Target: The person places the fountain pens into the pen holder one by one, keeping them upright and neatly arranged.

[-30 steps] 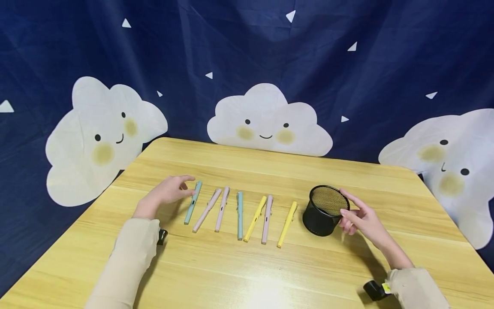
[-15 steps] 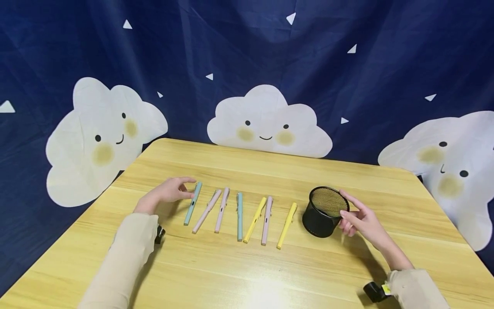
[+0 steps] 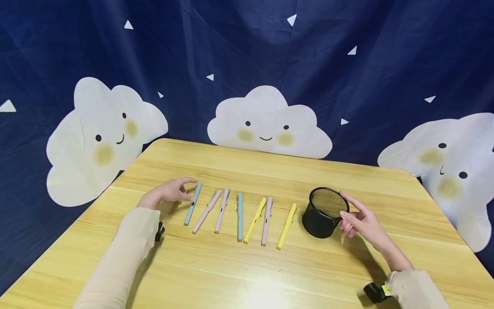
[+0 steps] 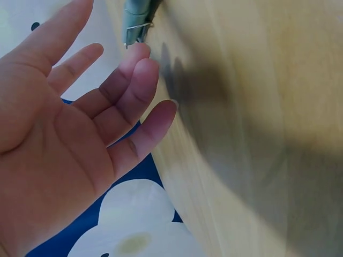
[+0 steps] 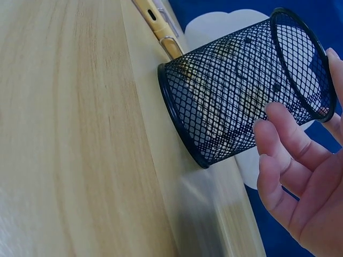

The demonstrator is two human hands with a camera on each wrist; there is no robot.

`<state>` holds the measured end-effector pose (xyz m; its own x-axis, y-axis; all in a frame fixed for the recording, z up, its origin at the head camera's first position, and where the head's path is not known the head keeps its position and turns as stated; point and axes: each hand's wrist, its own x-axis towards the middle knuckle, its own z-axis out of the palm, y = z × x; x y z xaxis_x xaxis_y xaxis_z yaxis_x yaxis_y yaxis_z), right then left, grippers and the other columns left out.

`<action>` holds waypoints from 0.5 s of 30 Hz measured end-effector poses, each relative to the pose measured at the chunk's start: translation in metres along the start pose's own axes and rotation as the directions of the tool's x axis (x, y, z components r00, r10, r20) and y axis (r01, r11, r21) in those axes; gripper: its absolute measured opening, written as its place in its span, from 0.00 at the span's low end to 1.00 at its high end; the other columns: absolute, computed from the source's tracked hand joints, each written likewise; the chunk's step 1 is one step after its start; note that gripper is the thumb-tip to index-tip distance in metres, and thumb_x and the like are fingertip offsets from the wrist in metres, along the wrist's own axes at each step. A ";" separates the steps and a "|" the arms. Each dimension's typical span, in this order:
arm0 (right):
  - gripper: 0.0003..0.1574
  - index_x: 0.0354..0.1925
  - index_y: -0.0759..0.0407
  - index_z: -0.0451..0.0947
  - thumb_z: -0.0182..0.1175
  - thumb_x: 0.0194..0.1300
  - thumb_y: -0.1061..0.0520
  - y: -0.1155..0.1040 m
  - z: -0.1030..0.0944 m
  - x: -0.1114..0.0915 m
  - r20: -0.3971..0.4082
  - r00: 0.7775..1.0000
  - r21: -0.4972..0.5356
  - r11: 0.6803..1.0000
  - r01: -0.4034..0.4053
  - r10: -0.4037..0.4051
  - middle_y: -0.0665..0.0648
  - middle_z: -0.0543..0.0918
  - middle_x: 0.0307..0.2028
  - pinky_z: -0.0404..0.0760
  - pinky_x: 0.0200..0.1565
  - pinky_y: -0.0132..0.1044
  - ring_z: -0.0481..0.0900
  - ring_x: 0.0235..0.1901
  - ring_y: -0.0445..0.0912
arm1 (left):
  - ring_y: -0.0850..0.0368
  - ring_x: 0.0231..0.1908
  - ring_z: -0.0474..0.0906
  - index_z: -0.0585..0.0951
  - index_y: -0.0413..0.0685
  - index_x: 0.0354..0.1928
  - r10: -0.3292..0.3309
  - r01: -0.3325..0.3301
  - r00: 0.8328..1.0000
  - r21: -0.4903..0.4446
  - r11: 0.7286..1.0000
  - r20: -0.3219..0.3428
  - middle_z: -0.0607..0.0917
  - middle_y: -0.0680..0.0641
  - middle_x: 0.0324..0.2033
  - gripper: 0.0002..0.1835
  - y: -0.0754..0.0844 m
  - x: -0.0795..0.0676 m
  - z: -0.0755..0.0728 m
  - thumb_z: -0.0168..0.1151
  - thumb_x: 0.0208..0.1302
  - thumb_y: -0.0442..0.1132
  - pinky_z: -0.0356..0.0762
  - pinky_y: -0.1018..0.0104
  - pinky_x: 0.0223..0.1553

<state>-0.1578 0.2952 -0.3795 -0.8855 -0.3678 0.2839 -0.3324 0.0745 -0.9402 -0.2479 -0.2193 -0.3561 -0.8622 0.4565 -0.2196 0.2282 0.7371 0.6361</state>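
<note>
My left hand reaches over the table's left side, its fingertips and thumb beside the upper end of a teal pen. In the left wrist view the fingers bend loosely around nothing, and the teal pen's clip end shows just past the fingertips. My right hand holds the rim of a black mesh pen holder, which stands upright on the table. Index finger and thumb are at the rim; in the right wrist view the other fingers lie along the mesh wall.
Right of the teal pen, a spaced row continues with lilac pens, another teal pen and yellow pens. All lie on the wooden table. A dark blue cloth with clouds hangs behind the table's far edge.
My left thumb has shifted very slightly toward me beside the teal pen, and the left forearm a little leftward. The pens, the pen holder and my right hand stay put.
</note>
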 end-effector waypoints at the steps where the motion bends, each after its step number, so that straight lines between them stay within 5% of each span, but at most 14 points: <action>1: 0.35 0.67 0.53 0.53 0.43 0.65 0.72 0.000 0.000 0.000 0.000 1.000 0.001 1.000 0.000 0.000 0.60 0.77 0.17 0.74 0.12 0.38 0.76 0.15 0.44 | 0.52 0.22 0.72 0.59 0.34 0.62 -0.018 0.018 1.000 -0.012 1.000 0.014 0.75 0.44 0.26 0.34 0.000 0.001 0.000 0.61 0.56 0.36 0.69 0.65 0.29; 7: 0.35 0.67 0.53 0.52 0.43 0.65 0.72 0.001 -0.001 -0.001 0.005 1.000 0.004 1.000 0.005 -0.005 0.61 0.77 0.16 0.73 0.12 0.38 0.76 0.15 0.44 | 0.55 0.18 0.69 0.55 0.38 0.65 -0.077 0.079 0.995 -0.038 0.996 0.057 0.75 0.43 0.28 0.39 -0.005 0.005 0.004 0.63 0.55 0.40 0.68 0.64 0.29; 11: 0.35 0.67 0.54 0.52 0.43 0.65 0.72 0.002 -0.001 0.000 0.008 1.000 0.009 1.000 0.012 -0.012 0.61 0.77 0.16 0.73 0.12 0.38 0.76 0.14 0.44 | 0.54 0.21 0.71 0.52 0.39 0.66 -0.082 0.086 0.994 -0.043 0.995 0.075 0.72 0.32 0.45 0.42 -0.005 0.006 0.005 0.63 0.55 0.43 0.68 0.61 0.34; 15: 0.35 0.67 0.54 0.52 0.43 0.65 0.73 0.002 -0.001 0.000 0.014 1.000 0.011 1.000 0.020 -0.020 0.62 0.77 0.16 0.73 0.12 0.38 0.76 0.14 0.44 | 0.46 0.37 0.73 0.48 0.39 0.67 -0.090 0.092 0.991 -0.023 0.995 0.099 0.57 0.26 0.58 0.47 -0.004 0.007 0.005 0.65 0.53 0.45 0.68 0.55 0.44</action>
<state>-0.1588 0.2964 -0.3809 -0.8740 -0.3825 0.2997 -0.3461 0.0572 -0.9365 -0.2528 -0.2165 -0.3639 -0.8304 0.4354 -0.3476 0.1371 0.7645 0.6299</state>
